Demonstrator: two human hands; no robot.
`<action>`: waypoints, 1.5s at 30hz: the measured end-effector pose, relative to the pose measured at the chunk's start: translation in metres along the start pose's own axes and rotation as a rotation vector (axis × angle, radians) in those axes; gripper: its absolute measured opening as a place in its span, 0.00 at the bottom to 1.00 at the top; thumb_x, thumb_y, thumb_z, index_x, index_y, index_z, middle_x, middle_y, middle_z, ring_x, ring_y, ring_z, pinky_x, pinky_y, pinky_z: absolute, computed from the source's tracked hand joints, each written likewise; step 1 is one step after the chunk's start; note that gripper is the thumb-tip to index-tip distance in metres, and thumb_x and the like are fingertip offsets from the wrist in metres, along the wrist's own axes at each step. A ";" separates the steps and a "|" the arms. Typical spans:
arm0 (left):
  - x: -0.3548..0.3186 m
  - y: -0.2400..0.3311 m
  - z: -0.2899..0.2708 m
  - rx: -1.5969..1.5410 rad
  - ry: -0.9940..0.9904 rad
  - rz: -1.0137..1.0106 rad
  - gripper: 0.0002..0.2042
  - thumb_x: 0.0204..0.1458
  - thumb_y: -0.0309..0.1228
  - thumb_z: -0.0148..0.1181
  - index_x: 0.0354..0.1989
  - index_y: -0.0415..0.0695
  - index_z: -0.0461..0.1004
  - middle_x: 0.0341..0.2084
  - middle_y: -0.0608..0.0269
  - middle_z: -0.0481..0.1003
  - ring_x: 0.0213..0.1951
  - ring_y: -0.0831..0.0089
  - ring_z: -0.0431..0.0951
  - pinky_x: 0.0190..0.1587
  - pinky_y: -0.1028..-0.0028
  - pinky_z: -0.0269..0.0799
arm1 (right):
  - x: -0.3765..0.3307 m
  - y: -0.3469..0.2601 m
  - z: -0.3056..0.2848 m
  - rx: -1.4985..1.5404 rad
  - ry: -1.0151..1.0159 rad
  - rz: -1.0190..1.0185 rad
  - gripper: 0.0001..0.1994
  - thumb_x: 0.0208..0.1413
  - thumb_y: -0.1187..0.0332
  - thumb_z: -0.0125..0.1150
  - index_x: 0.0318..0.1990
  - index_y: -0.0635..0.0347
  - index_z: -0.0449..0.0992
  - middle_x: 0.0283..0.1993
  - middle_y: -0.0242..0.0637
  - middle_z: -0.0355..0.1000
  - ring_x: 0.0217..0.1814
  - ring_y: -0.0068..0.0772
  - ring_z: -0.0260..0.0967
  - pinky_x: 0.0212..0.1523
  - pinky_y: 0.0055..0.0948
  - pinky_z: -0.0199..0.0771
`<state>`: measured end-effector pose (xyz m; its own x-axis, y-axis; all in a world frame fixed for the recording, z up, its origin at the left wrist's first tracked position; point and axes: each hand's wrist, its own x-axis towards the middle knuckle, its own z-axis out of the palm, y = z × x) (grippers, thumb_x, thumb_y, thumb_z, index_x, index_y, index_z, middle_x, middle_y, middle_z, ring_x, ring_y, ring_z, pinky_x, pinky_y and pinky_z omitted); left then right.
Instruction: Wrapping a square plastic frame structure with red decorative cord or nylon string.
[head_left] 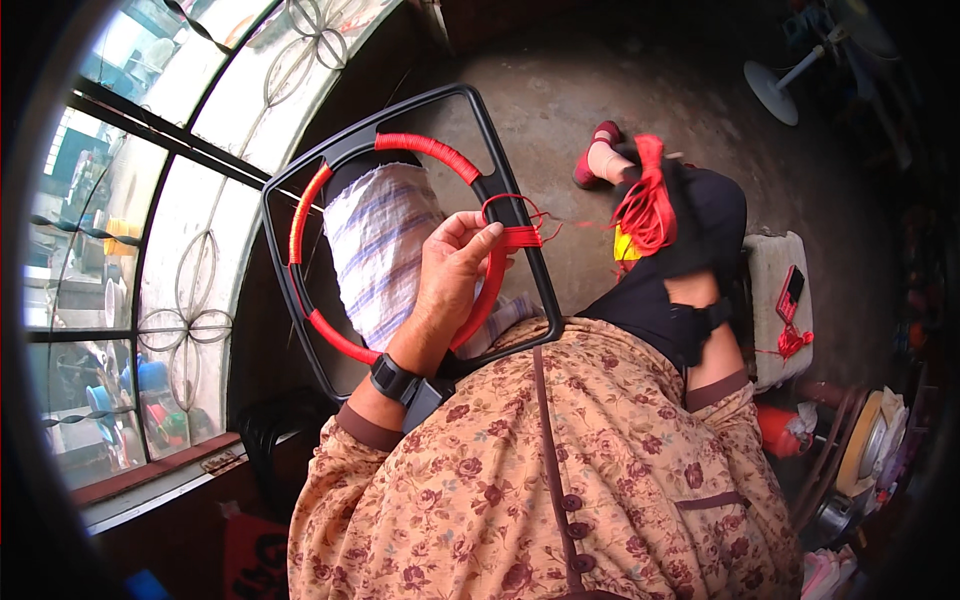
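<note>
A black squarish frame [531, 262] with a round inner ring leans across my lap, and red cord [430, 150] is wound tightly around stretches of that ring. My left hand [455, 262] is closed, thumb and fingers pinching the ring where red strands [522, 237] bridge it to the frame's right bar. Loose thin cord ends curl out beside that spot. Off to the right, my right hand [685, 215], in a black glove and slightly blurred, is closed on a looped hank of red cord [650, 210]. Its fingers are partly hidden by the cord.
Striped white cloth [380, 240] covers my left leg beneath the frame. A pale stool [770, 345] at right carries a dark phone-like object [790, 290] and a small red cord bundle [795, 342]. A barred window [140, 250] stands left; a white fan base [770, 92] is far right.
</note>
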<state>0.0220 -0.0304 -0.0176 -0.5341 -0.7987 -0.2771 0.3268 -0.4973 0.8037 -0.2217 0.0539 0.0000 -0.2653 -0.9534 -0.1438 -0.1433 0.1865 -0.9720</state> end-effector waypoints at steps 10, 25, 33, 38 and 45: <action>-0.005 0.005 0.007 0.165 0.028 -0.007 0.07 0.53 0.27 0.59 0.35 0.40 0.68 0.28 0.62 0.77 0.24 0.76 0.77 0.26 0.78 0.75 | -0.005 -0.010 0.020 0.436 -0.250 0.077 0.07 0.55 0.66 0.57 0.35 0.61 0.73 0.27 0.26 0.68 0.26 0.15 0.64 0.28 0.19 0.64; -0.005 0.004 0.005 -0.045 -0.026 -0.178 0.05 0.54 0.30 0.57 0.34 0.45 0.67 0.23 0.62 0.76 0.19 0.72 0.76 0.24 0.76 0.75 | -0.026 0.077 -0.183 1.164 -0.643 -0.333 0.17 0.61 0.64 0.48 0.55 0.60 0.68 0.42 0.34 0.71 0.43 0.23 0.68 0.49 0.24 0.66; 0.006 0.001 -0.004 -0.090 0.043 -0.149 0.05 0.58 0.30 0.50 0.36 0.42 0.68 0.30 0.63 0.74 0.32 0.75 0.76 0.37 0.75 0.74 | 0.023 0.005 -0.062 -0.011 -0.491 0.082 0.17 0.52 0.66 0.59 0.48 0.61 0.72 0.39 0.35 0.74 0.41 0.25 0.71 0.45 0.25 0.68; 0.006 -0.004 -0.005 0.139 -0.011 -0.134 0.06 0.54 0.28 0.51 0.38 0.41 0.70 0.29 0.68 0.73 0.32 0.80 0.73 0.34 0.79 0.69 | 0.012 0.022 0.046 -0.483 -0.604 -0.053 0.27 0.43 0.66 0.66 0.54 0.56 0.67 0.39 0.46 0.73 0.42 0.37 0.72 0.44 0.32 0.70; 0.003 -0.004 -0.007 0.144 0.143 0.219 0.07 0.54 0.21 0.51 0.41 0.38 0.70 0.31 0.65 0.73 0.33 0.79 0.74 0.37 0.78 0.70 | 0.061 0.033 0.066 0.335 -0.176 -0.187 0.32 0.46 0.77 0.62 0.60 0.56 0.57 0.47 0.40 0.70 0.43 0.28 0.71 0.44 0.25 0.73</action>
<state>0.0249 -0.0331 -0.0257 -0.3439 -0.9266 -0.1519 0.3027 -0.2625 0.9162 -0.1802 -0.0135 -0.0532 -0.0929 -0.9949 0.0394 0.1524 -0.0533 -0.9869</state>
